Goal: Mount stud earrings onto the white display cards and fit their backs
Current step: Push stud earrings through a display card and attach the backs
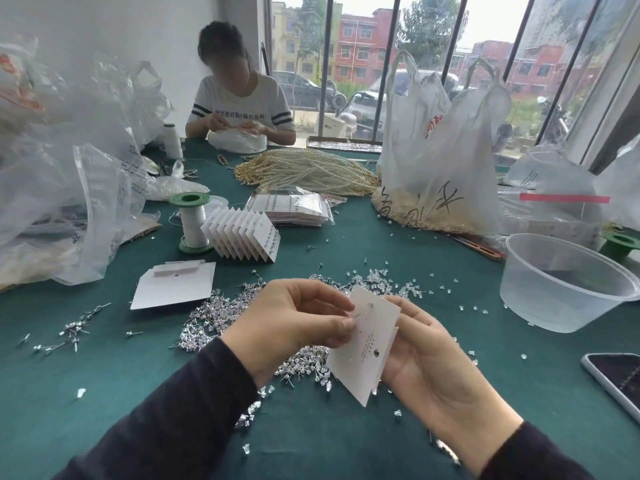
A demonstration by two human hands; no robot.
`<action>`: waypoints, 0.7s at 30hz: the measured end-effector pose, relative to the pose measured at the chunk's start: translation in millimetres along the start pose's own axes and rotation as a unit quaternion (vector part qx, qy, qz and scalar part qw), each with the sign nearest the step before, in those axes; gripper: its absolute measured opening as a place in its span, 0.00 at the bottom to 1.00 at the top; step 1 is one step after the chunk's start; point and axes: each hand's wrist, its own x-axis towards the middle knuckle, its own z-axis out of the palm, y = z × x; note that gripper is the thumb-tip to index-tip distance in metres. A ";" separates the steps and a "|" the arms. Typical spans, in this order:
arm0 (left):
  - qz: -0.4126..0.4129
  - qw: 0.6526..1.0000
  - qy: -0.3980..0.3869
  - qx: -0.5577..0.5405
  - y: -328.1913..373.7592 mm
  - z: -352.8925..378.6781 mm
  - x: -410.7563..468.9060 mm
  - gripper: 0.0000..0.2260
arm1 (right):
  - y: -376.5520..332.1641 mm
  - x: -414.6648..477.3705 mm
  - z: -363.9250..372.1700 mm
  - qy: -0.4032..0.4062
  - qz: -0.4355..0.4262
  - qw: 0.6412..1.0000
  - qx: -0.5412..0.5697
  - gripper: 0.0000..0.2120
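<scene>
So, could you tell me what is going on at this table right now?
A person is mounting stud earrings. Their right hand holds a white display card from behind, while the left hand fingers pinch what looks like a stud at the card's left edge. Loose stud earrings and clear backs lie scattered on the green tablecloth. Filled cards stand in a row behind, and a second person works opposite.

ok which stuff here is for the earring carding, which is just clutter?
Job: card in right hand; stud pinched by left hand; loose studs; clear backs; blank cards; filled cards.
Clutter: pearl strands; thread spool; plastic tub; phone; bags.
</scene>
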 end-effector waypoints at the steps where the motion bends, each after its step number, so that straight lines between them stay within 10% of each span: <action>1: 0.003 1.000 -0.001 0.007 0.6 0.5 -0.5 0.05 | 0.3 -0.5 1.0 -0.004 -0.005 1.000 -0.005 0.07; 21: 0.001 0.996 -0.013 0.083 5.7 3.5 -5.9 0.03 | 2.2 -6.2 8.7 0.026 -0.062 0.995 -0.072 0.03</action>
